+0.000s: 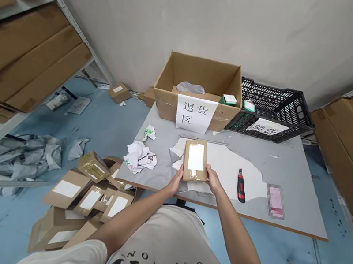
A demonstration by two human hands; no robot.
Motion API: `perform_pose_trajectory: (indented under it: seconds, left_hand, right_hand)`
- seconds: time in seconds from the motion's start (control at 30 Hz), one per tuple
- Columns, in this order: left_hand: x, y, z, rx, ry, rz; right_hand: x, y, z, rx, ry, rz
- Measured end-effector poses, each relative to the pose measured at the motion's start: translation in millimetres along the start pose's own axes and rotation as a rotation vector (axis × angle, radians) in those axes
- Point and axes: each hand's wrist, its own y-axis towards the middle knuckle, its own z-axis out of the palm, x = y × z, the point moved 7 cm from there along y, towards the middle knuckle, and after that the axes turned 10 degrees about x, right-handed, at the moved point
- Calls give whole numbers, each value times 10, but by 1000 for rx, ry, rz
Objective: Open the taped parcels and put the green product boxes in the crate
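Note:
A small flat cardboard parcel (196, 159) with a white label on top is held over the grey table (293, 177). My left hand (176, 180) grips its near left corner and my right hand (213, 181) grips its near right corner. A red and black utility knife (240, 186) lies on the table just right of my right hand. Crumpled white papers (140, 157) lie to the left of the parcel.
An open cardboard box (200, 86) with a paper sign stands at the table's back, a black plastic crate (272, 109) beside it. Several small parcels (89, 194) are piled on the blue floor at left, with grey bags (21, 156). Shelves with cartons flank both sides.

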Motion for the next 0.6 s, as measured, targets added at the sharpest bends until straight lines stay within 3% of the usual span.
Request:
perform_pose_trajectory:
  seconds: [0.17, 0.3, 0.47, 0.6]
  left_hand:
    - [-10, 49, 6, -13, 3, 17]
    - [-171, 64, 47, -23, 28, 22]
    - [-597, 169, 52, -21, 130, 32]
    - [-996, 304, -23, -42, 287, 83]
  right_hand:
    - [-6, 11, -1, -6, -30, -9]
    - [26, -16, 29, 24, -4, -10]
    - [182, -85, 221, 70, 84, -103]
    - [155, -129, 436, 66, 178, -172]
